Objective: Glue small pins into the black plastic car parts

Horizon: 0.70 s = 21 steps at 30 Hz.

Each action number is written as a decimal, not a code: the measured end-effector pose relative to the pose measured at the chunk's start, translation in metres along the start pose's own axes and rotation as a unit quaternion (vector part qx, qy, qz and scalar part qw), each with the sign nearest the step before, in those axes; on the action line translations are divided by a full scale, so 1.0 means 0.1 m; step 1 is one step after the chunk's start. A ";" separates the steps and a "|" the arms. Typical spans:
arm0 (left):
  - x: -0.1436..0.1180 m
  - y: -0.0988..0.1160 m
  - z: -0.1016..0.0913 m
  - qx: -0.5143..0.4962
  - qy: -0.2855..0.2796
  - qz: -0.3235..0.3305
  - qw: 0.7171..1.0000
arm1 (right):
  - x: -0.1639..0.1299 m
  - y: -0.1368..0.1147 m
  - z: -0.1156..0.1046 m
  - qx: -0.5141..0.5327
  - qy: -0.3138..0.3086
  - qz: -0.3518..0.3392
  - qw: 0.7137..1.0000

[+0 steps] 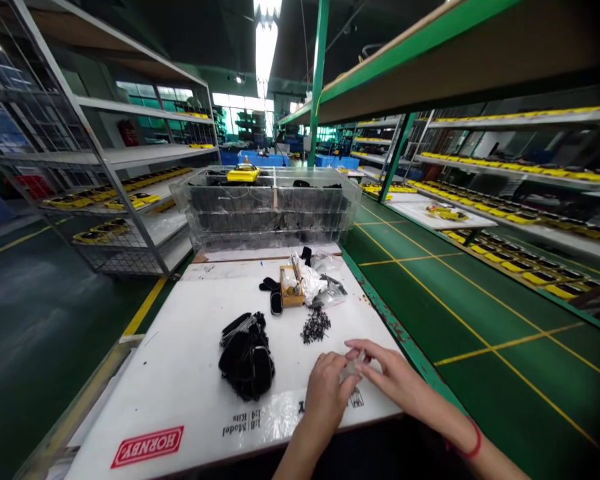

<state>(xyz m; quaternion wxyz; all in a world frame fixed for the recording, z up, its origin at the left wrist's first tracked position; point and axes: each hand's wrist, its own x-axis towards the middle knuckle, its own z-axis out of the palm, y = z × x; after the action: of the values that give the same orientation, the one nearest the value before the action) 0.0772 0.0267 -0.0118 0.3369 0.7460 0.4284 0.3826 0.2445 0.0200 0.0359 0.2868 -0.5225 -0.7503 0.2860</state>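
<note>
Close to the near right edge of the white-covered table, my left hand (327,388) and my right hand (391,373) come together. Between their fingertips is a small translucent, whitish piece (351,369), too small and covered for me to tell its kind. My left thumb and fingers pinch it from the left, while my right thumb and index finger close on its other side. Just beyond the hands lies a loose heap of tiny black parts (316,325), possibly screws. To the left sits a larger pile of black padded-looking pieces (250,367).
A small yellowish box (293,293) stands farther back, beside crumpled clear plastic bags (333,288) and a few loose black pieces (276,303). Large clear bins (270,213) stand beyond the table's far end. Racks (145,157) with yellow items flank both sides.
</note>
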 end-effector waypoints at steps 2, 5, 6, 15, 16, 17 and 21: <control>0.01 0.03 -0.02 0.001 -0.008 -0.007 1.000 | 0.02 -0.02 -0.04 0.038 0.006 0.023 0.999; 0.03 0.14 -0.09 -0.054 -0.036 -0.046 0.997 | 0.10 -0.04 -0.12 0.077 0.026 0.059 0.995; 0.04 0.18 -0.11 -0.085 -0.051 -0.061 0.993 | 0.13 -0.06 -0.15 0.082 0.040 0.071 0.993; 0.14 0.54 -0.22 -0.333 -0.102 -0.101 0.932 | 0.10 -0.35 -0.53 0.223 0.018 0.067 0.972; 0.15 0.57 -0.23 -0.339 -0.106 -0.103 0.929 | 0.09 -0.36 -0.56 0.243 0.011 0.068 0.968; 0.16 0.60 -0.24 -0.343 -0.113 -0.104 0.927 | 0.07 -0.36 -0.58 0.256 0.010 0.071 0.964; 0.16 0.72 -0.29 -0.350 -0.133 -0.109 0.921 | 0.07 -0.37 -0.61 0.277 0.046 0.084 0.956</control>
<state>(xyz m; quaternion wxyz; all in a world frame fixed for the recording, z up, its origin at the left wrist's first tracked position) 0.0851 0.0164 0.0663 0.6701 0.5735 0.2972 0.3657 0.2642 0.0238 0.1044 0.4294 -0.4960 -0.5815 0.4811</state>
